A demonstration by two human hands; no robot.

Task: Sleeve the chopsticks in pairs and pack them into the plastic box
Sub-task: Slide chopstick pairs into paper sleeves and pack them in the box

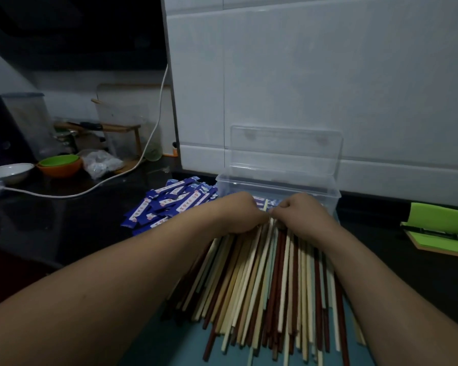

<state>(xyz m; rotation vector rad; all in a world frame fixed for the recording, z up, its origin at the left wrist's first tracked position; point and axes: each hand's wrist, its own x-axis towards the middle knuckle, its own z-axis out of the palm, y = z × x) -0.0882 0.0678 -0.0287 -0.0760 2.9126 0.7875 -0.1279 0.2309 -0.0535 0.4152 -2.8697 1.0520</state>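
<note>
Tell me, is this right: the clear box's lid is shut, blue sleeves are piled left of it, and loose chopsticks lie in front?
No. The head view shows the lid open, standing up against the wall. The blue sleeves are indeed piled left of the clear box, with loose chopsticks in front.

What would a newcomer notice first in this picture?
A heap of pale and dark red chopsticks fills the foreground; the left hand and right hand meet on its far end, fingers curled. Behind them stands a clear plastic box with its lid up; blue sleeves lie left of it.
</note>
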